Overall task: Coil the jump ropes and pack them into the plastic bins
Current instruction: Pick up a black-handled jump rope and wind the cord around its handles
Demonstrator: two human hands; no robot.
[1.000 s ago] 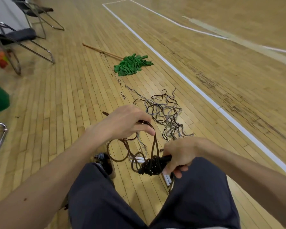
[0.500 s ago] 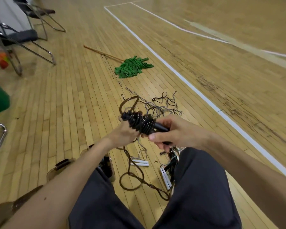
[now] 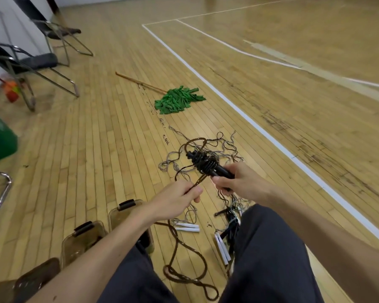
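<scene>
left of the tangle of ropes [image 3: 206,158] on the gym floor [image 3: 96,149] stand the plastic bins [image 3: 83,239], three in a row near the person's left knee, their lids on with dark clasps showing; what is inside is too murky to tell, so i judge no packing can be counted as done from here. nearer the tangle, the left hand [image 3: 175,201] pinches a strand of the brown rope [image 3: 177,248] between thumb and fingers, the rest of it trailing in loose loops on the floor between the legs. just right of that, the right hand [image 3: 239,182] has its grip closed around the black handles [image 3: 219,170], with a tight bundle of turns already wound on them above the tangle. so this one rope looks roughly half wound, with the slack on the floor still to take up. right of the brown loops and below the tangle lie white handles [image 3: 222,250] and thin grey and black cords, all uncoiled, so most of the job looks left
</scene>
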